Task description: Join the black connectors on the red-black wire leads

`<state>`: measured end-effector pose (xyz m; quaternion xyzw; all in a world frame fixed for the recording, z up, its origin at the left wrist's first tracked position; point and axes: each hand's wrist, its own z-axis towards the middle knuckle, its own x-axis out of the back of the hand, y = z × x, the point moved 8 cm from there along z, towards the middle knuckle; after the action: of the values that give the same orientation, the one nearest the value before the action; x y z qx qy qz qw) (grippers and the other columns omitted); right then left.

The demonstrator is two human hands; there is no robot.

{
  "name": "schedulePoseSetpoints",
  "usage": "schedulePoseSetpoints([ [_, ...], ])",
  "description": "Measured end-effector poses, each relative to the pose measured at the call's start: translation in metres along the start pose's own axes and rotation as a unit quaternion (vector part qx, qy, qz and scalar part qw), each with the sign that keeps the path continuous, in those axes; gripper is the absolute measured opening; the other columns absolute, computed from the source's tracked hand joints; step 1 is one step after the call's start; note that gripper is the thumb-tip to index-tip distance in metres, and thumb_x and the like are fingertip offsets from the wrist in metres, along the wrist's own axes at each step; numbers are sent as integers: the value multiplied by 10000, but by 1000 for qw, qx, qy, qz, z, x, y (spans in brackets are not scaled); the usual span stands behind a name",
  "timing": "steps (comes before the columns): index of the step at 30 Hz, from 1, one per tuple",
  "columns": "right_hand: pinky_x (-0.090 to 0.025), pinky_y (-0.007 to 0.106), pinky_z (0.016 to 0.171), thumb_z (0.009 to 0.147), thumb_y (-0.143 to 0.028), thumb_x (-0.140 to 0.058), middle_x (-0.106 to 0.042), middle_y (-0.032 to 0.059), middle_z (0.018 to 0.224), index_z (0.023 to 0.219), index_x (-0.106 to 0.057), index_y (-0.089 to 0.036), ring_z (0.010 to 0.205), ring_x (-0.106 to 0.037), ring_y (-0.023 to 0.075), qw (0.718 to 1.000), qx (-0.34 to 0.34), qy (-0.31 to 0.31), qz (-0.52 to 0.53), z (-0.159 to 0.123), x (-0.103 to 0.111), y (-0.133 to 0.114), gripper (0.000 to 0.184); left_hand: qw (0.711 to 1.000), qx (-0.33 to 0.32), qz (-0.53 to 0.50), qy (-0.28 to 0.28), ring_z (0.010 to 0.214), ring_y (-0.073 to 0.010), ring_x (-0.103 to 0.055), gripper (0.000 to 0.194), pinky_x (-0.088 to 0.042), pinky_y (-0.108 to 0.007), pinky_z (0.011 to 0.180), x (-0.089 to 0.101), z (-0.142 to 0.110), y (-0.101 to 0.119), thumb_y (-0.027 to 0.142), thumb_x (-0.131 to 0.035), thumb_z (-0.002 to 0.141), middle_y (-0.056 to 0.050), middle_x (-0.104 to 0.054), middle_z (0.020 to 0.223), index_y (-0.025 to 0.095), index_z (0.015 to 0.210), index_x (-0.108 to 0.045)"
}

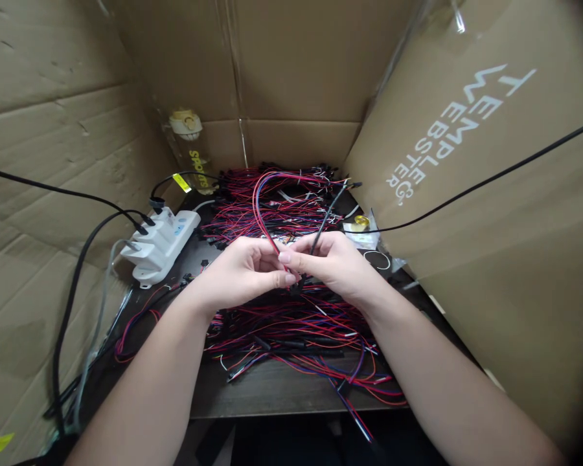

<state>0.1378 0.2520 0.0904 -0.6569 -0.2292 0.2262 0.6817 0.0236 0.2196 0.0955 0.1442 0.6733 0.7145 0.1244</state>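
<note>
"How is the harness held?"
"Left hand (238, 272) and right hand (333, 264) both pinch the red, blue and black wire harness (256, 206), its loop arching beyond them."
"Why so close together?"
"Probably to steady its gathered ends."
"Farther out?"
"Wire bundles (233, 221) lie beyond the hands; left of them, a white power strip (162, 249), perhaps set aside for working room."

Room above held wires (256, 204); cardboard walls (490, 259) block sides, back.
</note>
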Motion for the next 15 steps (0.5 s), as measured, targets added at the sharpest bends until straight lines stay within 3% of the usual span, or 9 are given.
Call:
schedulePoseSetpoints([
  [3, -506, 248, 651, 709, -447, -888, -738, 40, 769, 887, -806, -136, 680, -636, 129, 999, 14, 39, -5, 1, 3, -2, 368, 1000, -19, 10, -16, 805, -152, -724, 182, -567, -231, 726, -3, 1, 3, 203, -803, 815, -64, -778, 878, 149, 983, -757],
  [8, -507, 262, 691, 688, -461, -896, -739, 48, 835, 987, -788, -140, 713, -629, 135, 999, -9, 47, 20, 0, 2, -2, 452, 999, -42, -27, -11, 877, -175, -740, 496, -589, -248, 760, -1, 3, 3, 248, -825, 811, -98, -772, 1027, 173, 1266, -644],
  [13, -281, 235, 551, 731, -465, -864, -506, -36, 611, 704, -675, -133, 582, -379, 76, 999, -8, -3, -53, 1, -8, 5, 382, 996, -67, -23, 60, 919, -183, -751, 561, -591, -259, 812, 15, 4, 3, 307, -777, 869, -93, -779, 999, 194, 1365, -539],
  [15, -257, 247, 560, 763, -478, -830, -420, -46, 582, 611, -594, -141, 586, -329, 79, 998, 9, -12, -69, 1, -12, 6, 439, 995, -70, -8, 69, 938, -173, -749, 507, -587, -252, 821, 17, 3, 4, 331, -731, 909, -104, -779, 1043, 198, 1360, -541],
])
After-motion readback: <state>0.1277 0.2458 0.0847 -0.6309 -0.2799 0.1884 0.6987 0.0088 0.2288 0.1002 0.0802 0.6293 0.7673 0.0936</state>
